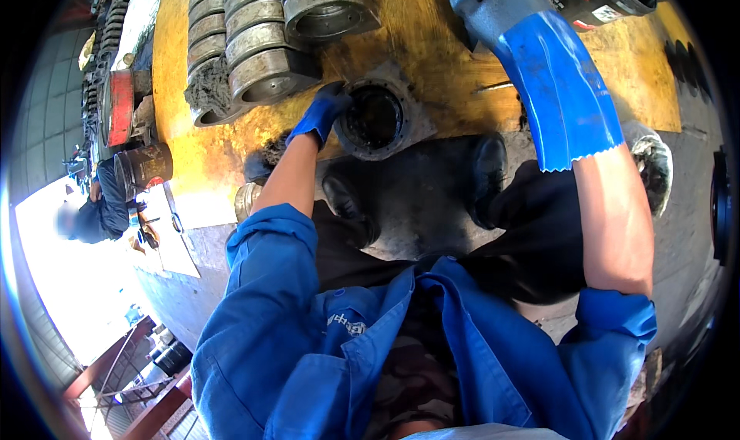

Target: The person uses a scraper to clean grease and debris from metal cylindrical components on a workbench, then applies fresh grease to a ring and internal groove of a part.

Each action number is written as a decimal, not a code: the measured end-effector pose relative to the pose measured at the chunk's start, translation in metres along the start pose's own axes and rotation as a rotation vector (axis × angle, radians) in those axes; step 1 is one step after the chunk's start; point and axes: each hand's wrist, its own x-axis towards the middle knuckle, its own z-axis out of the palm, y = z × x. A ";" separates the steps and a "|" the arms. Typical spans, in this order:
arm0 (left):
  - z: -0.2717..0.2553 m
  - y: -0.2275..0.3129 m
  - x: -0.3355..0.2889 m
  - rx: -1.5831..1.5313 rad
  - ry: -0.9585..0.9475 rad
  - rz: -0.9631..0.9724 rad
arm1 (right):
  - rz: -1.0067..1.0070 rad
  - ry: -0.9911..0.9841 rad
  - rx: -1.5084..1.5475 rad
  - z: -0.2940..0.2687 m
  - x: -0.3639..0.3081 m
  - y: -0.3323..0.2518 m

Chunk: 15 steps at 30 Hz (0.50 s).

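Observation:
A round flanged metal housing (403,104) with a dark, wet-looking bore stands on the yellow surface in front of me. My left hand (327,110), in a blue rubber glove, is closed on the housing's left rim, its fingertips partly hidden. Farther off to the right is my right hand (493,12), in a long blue gauntlet glove. Its fingers are wrapped round a small greyish thing at the picture's top edge, too cut off to name. A thin metal rod (495,87) lies just nearer than that hand.
Rows of heavy metal rings (266,74) lie at the left, a dark grimy rag (208,85) against them. A black packaged item (605,0) sits at the far right. A rusty bucket (144,168) and another person (100,209) are off left. My boots (488,174) stand close by the housing.

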 end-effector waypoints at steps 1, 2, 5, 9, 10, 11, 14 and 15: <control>0.002 -0.008 -0.009 -0.160 0.014 -0.074 | -0.025 0.033 -0.001 0.003 -0.002 0.000; 0.004 -0.017 -0.019 -0.320 0.040 -0.147 | -0.041 -0.006 -0.023 0.010 0.003 0.004; 0.010 -0.005 -0.052 -0.599 0.214 -0.156 | -0.042 -0.073 -0.053 0.017 0.010 0.018; 0.010 0.051 -0.084 -0.998 0.223 -0.010 | -0.020 -0.042 -0.012 0.002 -0.009 0.007; 0.009 0.067 -0.083 -0.777 0.155 0.017 | -0.025 -0.029 -0.017 0.003 -0.008 0.009; 0.013 0.078 -0.079 -0.633 0.091 0.058 | -0.026 -0.015 -0.023 0.004 -0.007 0.012; 0.048 0.056 -0.052 -0.640 -0.113 0.140 | -0.051 0.012 -0.033 0.010 -0.003 0.006; 0.061 0.039 -0.043 -0.713 -0.175 0.141 | -0.052 0.012 -0.037 0.015 -0.001 0.003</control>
